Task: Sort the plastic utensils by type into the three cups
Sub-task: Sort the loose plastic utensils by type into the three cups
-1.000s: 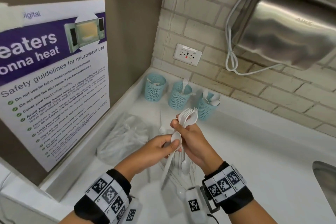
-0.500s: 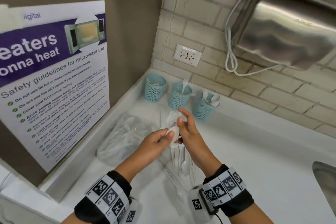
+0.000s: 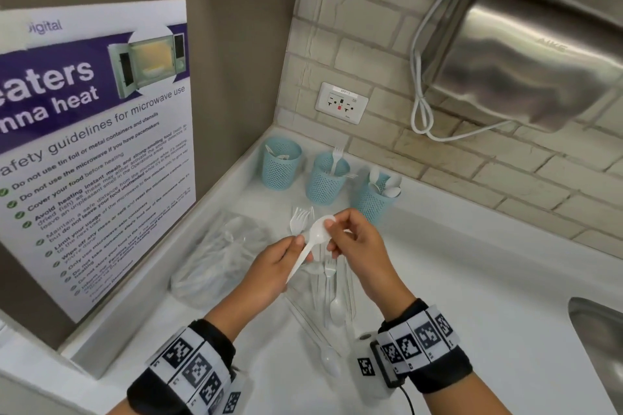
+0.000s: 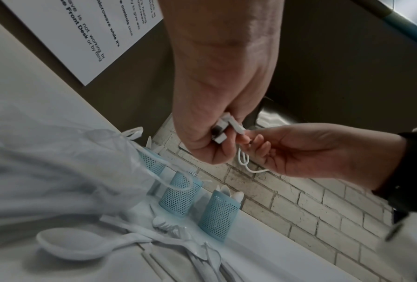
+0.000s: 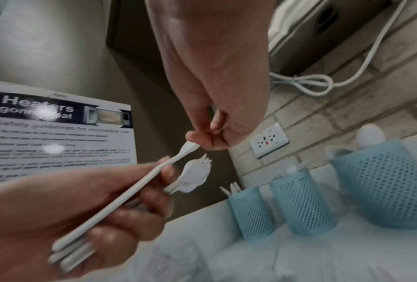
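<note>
My left hand grips a bundle of white plastic handles: a spoon on top and forks behind it. The right hand pinches the spoon's bowl end. From the right wrist, the right fingertips meet the spoon above the forks. Three teal mesh cups stand at the back: the left cup, the middle cup with forks, and the right cup with spoons. Several loose utensils lie on the white counter under my hands.
A crumpled clear plastic bag lies left of the utensils. A poster leans on the left wall. A wall socket and a steel dryer with a white cable hang above. A sink edge shows at right.
The forks have passed from my right hand into my left. The right hand opened, then closed its fingertips on the spoon's bowl. Both hands sit slightly farther back.
</note>
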Motion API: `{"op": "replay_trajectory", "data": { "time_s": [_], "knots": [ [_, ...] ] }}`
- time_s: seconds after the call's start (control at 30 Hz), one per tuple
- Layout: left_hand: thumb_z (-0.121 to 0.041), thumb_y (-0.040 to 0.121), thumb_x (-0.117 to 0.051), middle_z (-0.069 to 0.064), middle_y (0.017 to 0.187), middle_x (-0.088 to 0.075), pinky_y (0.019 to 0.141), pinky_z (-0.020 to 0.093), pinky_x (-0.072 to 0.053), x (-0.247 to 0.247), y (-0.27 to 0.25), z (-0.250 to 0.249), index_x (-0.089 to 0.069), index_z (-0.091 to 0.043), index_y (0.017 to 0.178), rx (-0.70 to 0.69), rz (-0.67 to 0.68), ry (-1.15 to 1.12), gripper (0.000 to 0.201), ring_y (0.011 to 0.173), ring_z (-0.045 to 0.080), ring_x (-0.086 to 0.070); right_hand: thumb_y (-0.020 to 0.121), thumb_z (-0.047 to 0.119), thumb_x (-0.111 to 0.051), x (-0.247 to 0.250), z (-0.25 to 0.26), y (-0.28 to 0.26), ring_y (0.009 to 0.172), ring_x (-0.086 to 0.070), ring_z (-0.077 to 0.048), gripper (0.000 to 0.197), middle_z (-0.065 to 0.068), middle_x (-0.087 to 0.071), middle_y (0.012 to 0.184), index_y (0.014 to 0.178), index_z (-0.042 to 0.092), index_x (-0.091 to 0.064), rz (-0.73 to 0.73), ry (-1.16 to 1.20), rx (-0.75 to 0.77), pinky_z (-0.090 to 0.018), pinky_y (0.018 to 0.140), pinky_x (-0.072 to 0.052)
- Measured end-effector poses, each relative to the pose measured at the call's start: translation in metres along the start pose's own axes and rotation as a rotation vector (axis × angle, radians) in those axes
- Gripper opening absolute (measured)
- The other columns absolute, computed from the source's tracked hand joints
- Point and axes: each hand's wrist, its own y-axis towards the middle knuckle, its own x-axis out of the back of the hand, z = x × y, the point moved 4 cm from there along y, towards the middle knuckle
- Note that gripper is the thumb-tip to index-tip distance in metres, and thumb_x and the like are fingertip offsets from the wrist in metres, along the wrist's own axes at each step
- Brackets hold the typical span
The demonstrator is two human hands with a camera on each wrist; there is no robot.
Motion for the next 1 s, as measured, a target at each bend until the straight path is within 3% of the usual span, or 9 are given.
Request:
{"op": "replay_trajectory", "data": {
  "time_s": [0.13, 0.2, 0.37, 0.53, 0.63, 0.7, 0.8, 0.9, 1.0],
  "knots": [
    [-0.031, 0.1, -0.041, -0.007, 0.061, -0.045, 0.048, 0.021, -0.031, -0.001, 0.004, 0.008, -0.065, -0.013, 0.093, 0.0, 0.03, -0.012, 0.031, 0.05, 0.005, -0.034, 0.095, 0.008, -0.057, 0.037, 0.005, 0.016, 0.054, -0.065, -0.014, 0.009, -0.014, -0.066, 0.078, 0.087, 0.007, -0.051, -0.209, 0.108, -0.018, -0.023, 0.053, -0.053],
    [-0.027, 0.101, -0.04, -0.011, 0.057, -0.037, 0.047, 0.024, -0.029, 0.0, 0.006, 0.011, -0.066, -0.02, 0.092, -0.013, 0.023, -0.016, 0.028, 0.052, 0.009, -0.03, 0.095, 0.006, -0.055, 0.06, 0.01, 0.023, 0.056, -0.067, -0.015, 0.011, -0.014, -0.067, 0.08, 0.085, 0.008, -0.05, -0.335, 0.16, 0.019, -0.023, 0.056, -0.056],
    [-0.018, 0.102, -0.033, -0.002, 0.077, -0.047, 0.046, 0.02, -0.033, 0.003, 0.01, 0.016, -0.059, -0.038, 0.11, -0.03, 0.006, 0.003, 0.033, 0.056, 0.012, -0.033, 0.095, 0.008, -0.057, 0.109, 0.014, 0.037, 0.072, -0.072, -0.016, 0.014, -0.01, -0.066, 0.085, 0.084, 0.014, -0.049, -0.619, 0.261, 0.119, -0.024, 0.076, -0.057],
    [-0.014, 0.102, -0.034, 0.001, 0.085, -0.054, 0.048, 0.02, -0.035, 0.003, 0.009, 0.011, -0.037, -0.055, 0.126, -0.014, 0.024, -0.031, 0.048, 0.062, 0.019, -0.035, 0.09, 0.014, -0.06, 0.132, 0.001, 0.059, 0.088, -0.071, -0.022, 0.016, -0.001, -0.069, 0.086, 0.08, 0.023, -0.051, -0.772, 0.084, 0.146, -0.03, 0.083, -0.055],
    [-0.014, 0.101, -0.037, -0.001, 0.084, -0.059, 0.048, 0.021, -0.036, 0.003, 0.011, 0.01, -0.029, -0.058, 0.126, 0.008, 0.013, -0.029, 0.052, 0.061, 0.02, -0.037, 0.087, 0.019, -0.062, 0.137, -0.015, 0.081, 0.09, -0.069, -0.024, 0.013, -0.002, -0.07, 0.088, 0.08, 0.025, -0.052, -0.756, -0.061, 0.083, -0.041, 0.087, -0.055],
    [-0.014, 0.1, -0.04, -0.001, 0.084, -0.062, 0.047, 0.02, -0.037, 0.003, 0.012, 0.012, -0.026, -0.056, 0.126, 0.027, -0.006, -0.032, 0.051, 0.057, 0.017, -0.038, 0.088, 0.018, -0.062, 0.135, -0.023, 0.095, 0.089, -0.067, -0.023, 0.008, 0.0, -0.068, 0.087, 0.087, 0.016, -0.054, -0.718, -0.166, 0.036, -0.042, 0.088, -0.053],
    [-0.013, 0.099, -0.044, -0.003, 0.083, -0.066, 0.044, 0.017, -0.035, 0.004, 0.013, 0.013, -0.025, -0.044, 0.129, 0.051, -0.025, -0.042, 0.048, 0.052, 0.012, -0.038, 0.091, 0.014, -0.059, 0.13, -0.027, 0.11, 0.091, -0.061, -0.019, 0.012, 0.0, -0.065, 0.092, 0.1, 0.007, -0.058, -0.632, -0.266, -0.022, -0.036, 0.091, -0.05],
    [-0.014, 0.097, -0.049, -0.006, 0.082, -0.069, 0.044, 0.016, -0.034, 0.006, 0.014, 0.015, -0.035, -0.028, 0.126, 0.072, -0.041, -0.026, 0.034, 0.048, 0.008, -0.039, 0.091, 0.015, -0.058, 0.124, -0.031, 0.118, 0.106, -0.059, -0.021, 0.026, -0.005, -0.064, 0.116, 0.117, 0.012, -0.059, -0.531, -0.326, -0.053, -0.031, 0.095, -0.045],
    [-0.018, 0.097, -0.052, -0.004, 0.085, -0.072, 0.044, 0.015, -0.034, 0.008, 0.014, 0.015, -0.048, -0.015, 0.119, 0.092, -0.039, -0.042, 0.023, 0.047, 0.008, -0.04, 0.089, 0.011, -0.059, 0.108, -0.028, 0.114, 0.104, -0.061, -0.018, 0.034, -0.002, -0.062, 0.118, 0.123, 0.015, -0.056, -0.451, -0.286, -0.039, -0.034, 0.096, -0.049]
  ]
}}
